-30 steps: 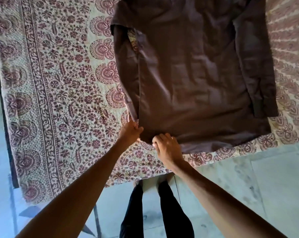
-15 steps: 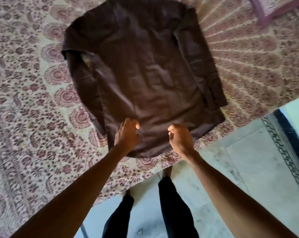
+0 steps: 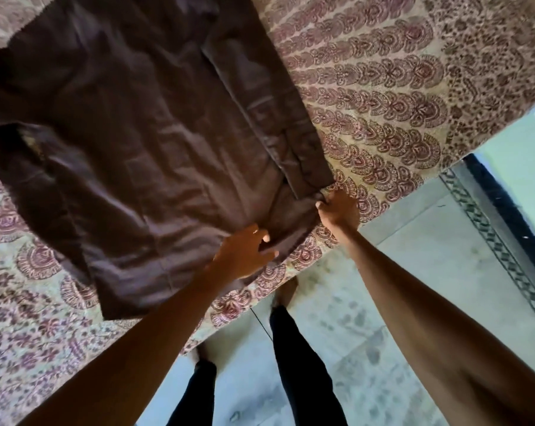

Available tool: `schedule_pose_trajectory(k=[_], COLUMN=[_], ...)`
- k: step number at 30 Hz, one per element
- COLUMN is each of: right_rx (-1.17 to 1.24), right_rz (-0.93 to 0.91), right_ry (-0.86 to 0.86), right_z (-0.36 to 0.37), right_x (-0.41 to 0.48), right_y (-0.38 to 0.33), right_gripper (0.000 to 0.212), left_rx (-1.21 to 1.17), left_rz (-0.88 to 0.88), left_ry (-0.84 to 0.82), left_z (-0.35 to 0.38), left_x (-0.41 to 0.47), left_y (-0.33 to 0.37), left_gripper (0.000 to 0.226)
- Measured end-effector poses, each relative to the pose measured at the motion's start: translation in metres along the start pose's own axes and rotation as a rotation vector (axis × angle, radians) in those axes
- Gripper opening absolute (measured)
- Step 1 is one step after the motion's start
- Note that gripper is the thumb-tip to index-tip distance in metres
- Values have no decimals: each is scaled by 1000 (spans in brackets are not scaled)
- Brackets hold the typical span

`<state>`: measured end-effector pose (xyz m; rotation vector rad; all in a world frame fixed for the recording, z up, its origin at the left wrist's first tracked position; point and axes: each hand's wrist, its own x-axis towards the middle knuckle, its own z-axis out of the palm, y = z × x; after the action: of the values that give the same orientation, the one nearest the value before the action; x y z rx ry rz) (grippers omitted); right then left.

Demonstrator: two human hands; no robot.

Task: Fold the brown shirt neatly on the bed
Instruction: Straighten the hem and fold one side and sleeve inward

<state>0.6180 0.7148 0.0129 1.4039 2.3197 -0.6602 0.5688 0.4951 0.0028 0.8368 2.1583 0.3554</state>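
The brown shirt lies spread flat on the bed, hem toward me, with both long sleeves laid down along its sides. My right hand pinches the hem's right corner, just below the right sleeve's cuff. Fingers apart, my left hand rests flat on the hem a little left of that corner. The collar end is cut off at the top of the frame.
The bed carries a cream sheet with a maroon floral print; its near edge runs diagonally under my hands. Below it is a pale tiled floor with a dark patterned border strip at right. My black-trousered legs stand against the bed.
Both hands have slid right along the hem: the right hand reached the right corner and pinched it, and the left hand opened flat. The view has swung and moved closer.
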Motion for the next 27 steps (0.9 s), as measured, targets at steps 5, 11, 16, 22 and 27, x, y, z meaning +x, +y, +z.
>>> schedule_pose_trajectory(k=[5, 11, 16, 22, 27], right_rx=[612, 853, 725, 427, 344], right_rz=[148, 128, -62, -174, -296], right_ry=[-271, -294, -213, -208, -99], right_z=[-14, -23, -28, -31, -25], right_x=[3, 3, 0, -10, -11], right_y=[10, 11, 14, 25, 23], right_gripper=[24, 20, 8, 45, 25], left_rx=[283, 235, 202, 265, 26], left_rz=[-73, -330, -339, -226, -277], left_ry=[22, 253, 340, 442, 471], left_z=[10, 32, 30, 22, 12], left_x=[-17, -5, 3, -12, -28], left_y=[35, 71, 76, 65, 47], left_gripper=[91, 81, 58, 42, 35])
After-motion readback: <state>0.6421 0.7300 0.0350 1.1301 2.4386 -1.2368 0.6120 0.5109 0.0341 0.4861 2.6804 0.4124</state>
